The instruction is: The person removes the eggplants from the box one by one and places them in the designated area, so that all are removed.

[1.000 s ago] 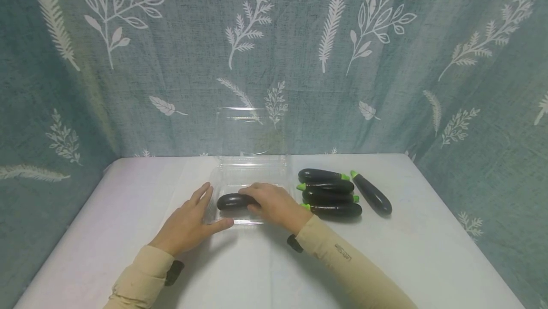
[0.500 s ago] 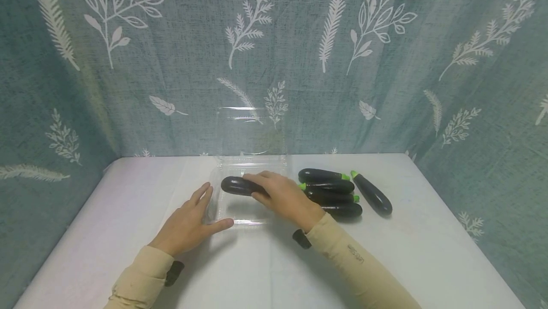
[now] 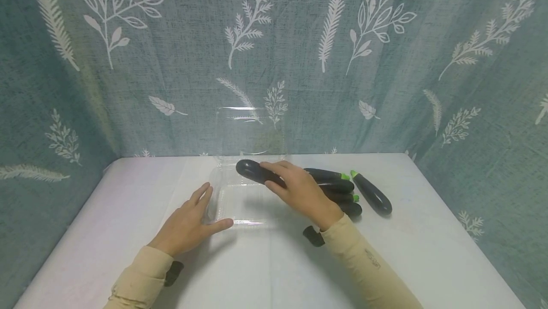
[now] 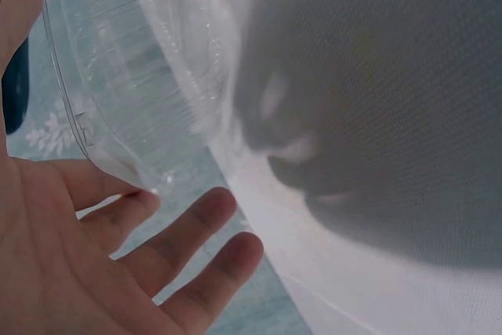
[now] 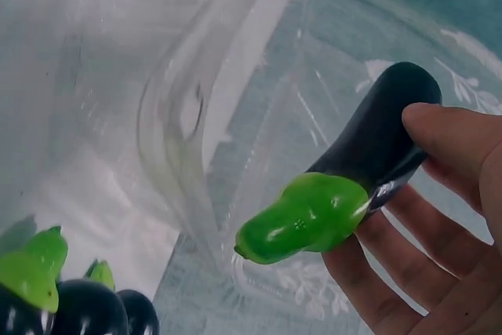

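My right hand (image 3: 305, 195) grips a dark purple eggplant (image 3: 249, 169) above the back part of a clear plastic clamshell container (image 3: 248, 224). In the right wrist view, thumb and fingers hold the eggplant (image 5: 384, 119) round its body, and its bright green cap points down and left. The container lies open, its clear lid (image 3: 250, 130) standing up at the back. My left hand (image 3: 188, 223) stays spread at the container's left front corner. Seen from the left wrist, fingers of the left hand (image 4: 86, 264) touch the container's rim (image 4: 67, 107).
Several more eggplants (image 3: 327, 174) with green caps lie in a stack of rows right of the container, partly behind my right hand. One more eggplant (image 3: 371, 194) lies slanted farther right. A patterned green curtain (image 3: 184, 61) hangs behind the white table (image 3: 107, 214).
My right hand has lifted the eggplant from the container's floor, moving it up, back and to the right. The left hand stays in place.
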Demonstrator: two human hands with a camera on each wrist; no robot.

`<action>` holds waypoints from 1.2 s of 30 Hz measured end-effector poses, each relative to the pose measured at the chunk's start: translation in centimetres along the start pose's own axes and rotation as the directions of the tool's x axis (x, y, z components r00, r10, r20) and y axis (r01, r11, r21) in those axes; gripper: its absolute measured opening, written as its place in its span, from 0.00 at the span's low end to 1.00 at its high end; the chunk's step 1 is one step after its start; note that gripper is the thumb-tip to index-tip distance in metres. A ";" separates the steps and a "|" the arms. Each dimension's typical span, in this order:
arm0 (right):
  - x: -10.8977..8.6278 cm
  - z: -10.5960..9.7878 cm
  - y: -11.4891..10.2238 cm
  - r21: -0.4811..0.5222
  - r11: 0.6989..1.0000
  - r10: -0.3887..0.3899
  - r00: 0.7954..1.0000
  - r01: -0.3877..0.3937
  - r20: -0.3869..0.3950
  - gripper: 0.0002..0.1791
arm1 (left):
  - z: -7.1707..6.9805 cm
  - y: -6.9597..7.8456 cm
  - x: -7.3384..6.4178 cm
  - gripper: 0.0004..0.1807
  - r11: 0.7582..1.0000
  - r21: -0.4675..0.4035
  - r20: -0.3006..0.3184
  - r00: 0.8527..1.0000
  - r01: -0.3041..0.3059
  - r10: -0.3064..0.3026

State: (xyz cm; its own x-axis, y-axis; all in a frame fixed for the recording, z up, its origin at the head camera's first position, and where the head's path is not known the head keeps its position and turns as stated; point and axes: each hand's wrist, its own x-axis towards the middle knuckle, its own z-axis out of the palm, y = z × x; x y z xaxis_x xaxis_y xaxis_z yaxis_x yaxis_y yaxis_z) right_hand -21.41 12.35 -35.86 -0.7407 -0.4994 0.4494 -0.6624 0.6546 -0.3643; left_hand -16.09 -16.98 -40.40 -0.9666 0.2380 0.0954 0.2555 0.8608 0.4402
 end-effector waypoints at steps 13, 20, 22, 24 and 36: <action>-1.7 -1.6 2.2 0.020 0.999 0.048 0.996 -0.047 -0.070 0.26 | -0.1 0.2 -0.4 0.61 1.000 -0.006 0.018 1.000 -0.002 0.002; -2.7 -2.8 4.0 -0.009 0.991 0.131 0.988 -0.132 -0.082 0.26 | -0.1 0.3 -0.8 0.60 1.000 -0.004 0.021 1.000 -0.012 0.012; -2.9 -3.1 4.7 -0.027 0.988 0.151 0.985 -0.153 -0.083 0.26 | -0.1 0.2 -0.9 0.60 1.000 -0.006 0.016 1.000 -0.017 0.017; -3.2 -3.5 5.3 -0.033 0.985 0.167 0.983 -0.170 -0.082 0.26 | -0.1 0.2 -1.0 0.59 1.000 -0.004 0.014 1.000 -0.022 0.022; -5.5 -7.3 9.0 -0.052 0.965 0.251 0.962 -0.257 -0.105 0.26 | 0.1 0.1 -1.6 0.61 1.000 0.001 0.024 1.000 -0.008 0.008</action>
State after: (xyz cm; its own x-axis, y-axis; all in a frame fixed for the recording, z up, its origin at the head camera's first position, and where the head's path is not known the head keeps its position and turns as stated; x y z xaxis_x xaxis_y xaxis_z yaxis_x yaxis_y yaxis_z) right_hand -22.53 25.12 -35.65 -0.8672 -0.2564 0.4269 -0.4426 0.7899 -0.4246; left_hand -14.48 -17.25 -40.64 -0.9636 0.2558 0.0772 0.2632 0.8591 0.4389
